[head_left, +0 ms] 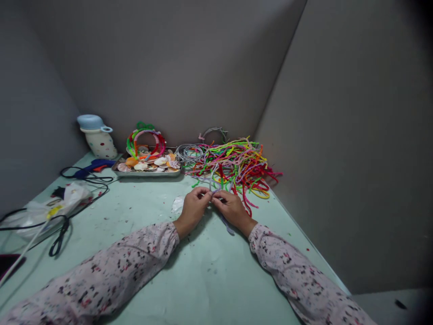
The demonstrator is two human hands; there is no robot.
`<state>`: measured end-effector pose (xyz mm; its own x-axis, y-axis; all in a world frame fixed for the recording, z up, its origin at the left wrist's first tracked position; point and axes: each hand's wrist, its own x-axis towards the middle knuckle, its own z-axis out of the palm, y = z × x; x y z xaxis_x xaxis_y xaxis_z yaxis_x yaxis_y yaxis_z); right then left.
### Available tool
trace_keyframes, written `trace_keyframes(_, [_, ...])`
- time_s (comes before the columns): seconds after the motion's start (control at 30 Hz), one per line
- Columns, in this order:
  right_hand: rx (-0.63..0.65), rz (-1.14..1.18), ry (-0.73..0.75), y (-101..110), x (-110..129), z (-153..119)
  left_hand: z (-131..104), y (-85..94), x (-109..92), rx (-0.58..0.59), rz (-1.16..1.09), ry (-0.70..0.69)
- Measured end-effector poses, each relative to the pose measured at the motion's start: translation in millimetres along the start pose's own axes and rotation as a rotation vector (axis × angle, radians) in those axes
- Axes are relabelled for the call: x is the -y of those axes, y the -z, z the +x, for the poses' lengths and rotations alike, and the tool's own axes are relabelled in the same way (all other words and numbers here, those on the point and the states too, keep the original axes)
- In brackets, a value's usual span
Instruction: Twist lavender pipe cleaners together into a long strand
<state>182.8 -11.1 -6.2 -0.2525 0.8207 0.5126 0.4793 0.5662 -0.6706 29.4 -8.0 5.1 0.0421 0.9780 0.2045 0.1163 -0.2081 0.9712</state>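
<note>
Grey panels (162,67) close in the pale green worktop (209,280) along its back and on both sides. Toward the back edge, right of the middle, spreads a tangled heap of fuzzy stems (233,158) in red, pink, green, yellow and orange, with coiled grey wire (190,154) at its left side. Next to the coil sits a shallow metal tray (152,174) of seashells (141,166), and colourful fuzzy hoops (163,143) stand up over them. Near the back left corner is a cream bottle (99,143) with a light blue lid (90,121). Along the left edge lie a dark cord (58,239) and a clear plastic bag (76,193).

In front of the heap, well in from the front edge, the left hand (193,208) and right hand (235,210) meet, fingertips almost touching, both pinching a pale purple strand (227,226). One end of it trails below the right hand. Just left of the left hand lies a shiny whitish piece (177,204); what it is, I cannot tell
</note>
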Motion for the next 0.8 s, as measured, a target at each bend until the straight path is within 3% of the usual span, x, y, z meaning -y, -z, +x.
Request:
trace_keyframes(0.47, [0.012,0.02,0.003,0,-1,0,-1,-1.5,-5,0.036,-0.128,0.057])
trace_keyframes(0.8, [0.025,-0.001,0.012,2,2,0,1,-0.7,5,0.078,-0.131,0.05])
